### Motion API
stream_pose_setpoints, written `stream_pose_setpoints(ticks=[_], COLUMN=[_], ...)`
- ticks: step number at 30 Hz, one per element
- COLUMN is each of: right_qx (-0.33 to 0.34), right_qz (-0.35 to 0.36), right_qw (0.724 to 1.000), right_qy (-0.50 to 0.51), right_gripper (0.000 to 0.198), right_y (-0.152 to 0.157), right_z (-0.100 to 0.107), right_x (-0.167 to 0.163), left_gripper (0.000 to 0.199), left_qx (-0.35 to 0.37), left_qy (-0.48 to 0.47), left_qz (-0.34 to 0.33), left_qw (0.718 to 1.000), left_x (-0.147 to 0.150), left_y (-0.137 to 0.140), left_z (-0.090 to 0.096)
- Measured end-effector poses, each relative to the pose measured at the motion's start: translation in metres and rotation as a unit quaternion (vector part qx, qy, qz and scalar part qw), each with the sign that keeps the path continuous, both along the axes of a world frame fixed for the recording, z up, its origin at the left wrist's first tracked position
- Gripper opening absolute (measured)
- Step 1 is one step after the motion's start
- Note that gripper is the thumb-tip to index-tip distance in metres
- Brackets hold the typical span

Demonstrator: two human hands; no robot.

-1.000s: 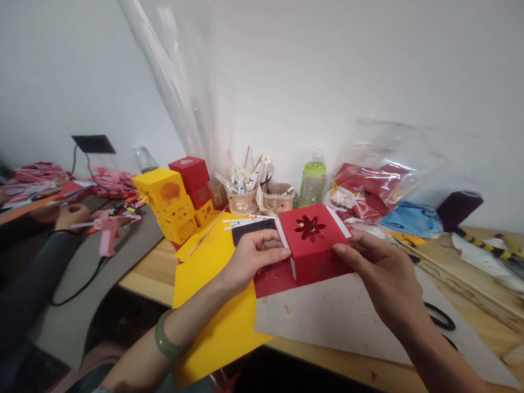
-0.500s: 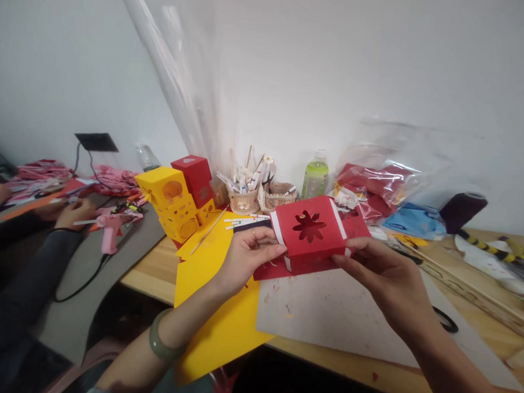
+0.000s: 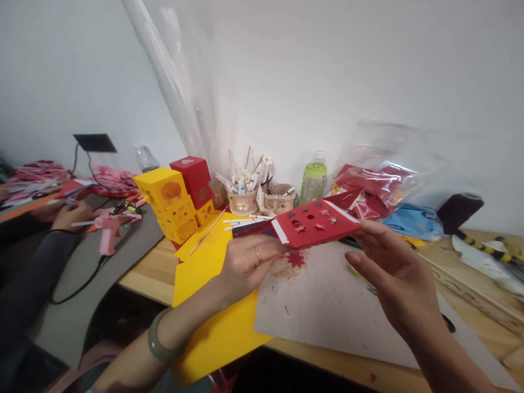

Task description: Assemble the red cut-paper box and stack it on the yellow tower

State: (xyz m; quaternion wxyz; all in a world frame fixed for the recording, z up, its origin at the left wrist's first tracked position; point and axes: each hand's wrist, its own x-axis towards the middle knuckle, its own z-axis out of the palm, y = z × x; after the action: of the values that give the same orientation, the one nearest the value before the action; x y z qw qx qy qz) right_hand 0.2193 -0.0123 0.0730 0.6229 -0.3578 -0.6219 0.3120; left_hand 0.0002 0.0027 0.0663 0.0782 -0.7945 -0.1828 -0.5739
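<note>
My left hand (image 3: 245,265), with a ring and a green bangle, pinches the left end of a folded red card piece (image 3: 306,236) above the table. The card's upward face has small star-shaped and round cutouts, with white strips along both ends. At the right end, the fingertips of my right hand (image 3: 395,277) are by the card's edge, its thumb spread away below. Beneath the card, a red flower-shaped cutout (image 3: 296,257) and small scraps lie on a white sheet (image 3: 326,309). Yellow card (image 3: 221,334) lies under my left forearm.
Behind stand decorated yellow boxes (image 3: 168,201), a red box (image 3: 191,173), a pen basket (image 3: 243,203) and a green-labelled bottle (image 3: 314,178). A plastic bag (image 3: 376,172) is at the back right. At left, a co-worker's hands (image 3: 72,214) are near a pink glue gun (image 3: 108,233).
The red card has turned over: the large flower-shaped opening faced me before, and now the star-cut face does. My right thumb has come away from the card, and the table's flower cutout is visible.
</note>
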Motion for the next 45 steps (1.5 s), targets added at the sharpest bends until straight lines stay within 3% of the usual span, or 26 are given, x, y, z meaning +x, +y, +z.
stream_pose_setpoints(ticks=[4, 12, 15, 18, 22, 30, 34, 37, 41, 45], right_qx=[0.03, 0.047, 0.055, 0.045, 0.015, 0.019, -0.012, -0.045, -0.067, -0.057], right_qz=[0.027, 0.023, 0.005, -0.026, -0.028, 0.008, 0.021, 0.035, 0.043, 0.032], right_qw=[0.999, 0.998, 0.996, 0.993, 0.996, 0.989, 0.99, 0.993, 0.992, 0.987], right_qy=[-0.003, -0.018, -0.064, -0.104, -0.084, -0.148, -0.139, -0.103, -0.099, -0.149], right_gripper=[0.027, 0.021, 0.037, 0.066, 0.091, 0.094, 0.071, 0.063, 0.063, 0.064], right_y=[-0.002, -0.002, -0.005, -0.012, -0.017, -0.015, -0.014, -0.015, -0.016, -0.015], right_z=[0.005, 0.009, 0.007, 0.0, -0.011, -0.009, -0.006, -0.003, -0.001, -0.007], right_x=[-0.003, -0.001, -0.005, -0.017, -0.036, -0.036, -0.035, -0.036, -0.037, -0.035], left_gripper=[0.015, 0.027, 0.028, 0.026, 0.018, 0.02, 0.017, 0.024, 0.017, 0.013], left_qx=[0.059, 0.085, 0.087, 0.103, 0.145, 0.041, 0.03, 0.077, 0.221, 0.233], left_qy=[0.036, 0.087, 0.084, 0.097, 0.158, 0.124, 0.129, 0.133, 0.086, 0.064], left_qz=[0.043, 0.085, 0.091, 0.113, 0.157, 0.136, 0.108, 0.102, 0.204, 0.268], left_qw=[0.997, 0.989, 0.989, 0.984, 0.964, 0.982, 0.985, 0.983, 0.95, 0.932], left_x=[-0.001, -0.007, -0.009, -0.005, 0.007, 0.018, 0.015, 0.012, 0.012, 0.016], left_y=[0.0, 0.002, 0.002, -0.001, -0.009, -0.02, -0.025, -0.026, -0.026, -0.028], left_z=[0.001, -0.007, -0.011, -0.013, -0.015, -0.01, -0.008, -0.01, -0.012, -0.004])
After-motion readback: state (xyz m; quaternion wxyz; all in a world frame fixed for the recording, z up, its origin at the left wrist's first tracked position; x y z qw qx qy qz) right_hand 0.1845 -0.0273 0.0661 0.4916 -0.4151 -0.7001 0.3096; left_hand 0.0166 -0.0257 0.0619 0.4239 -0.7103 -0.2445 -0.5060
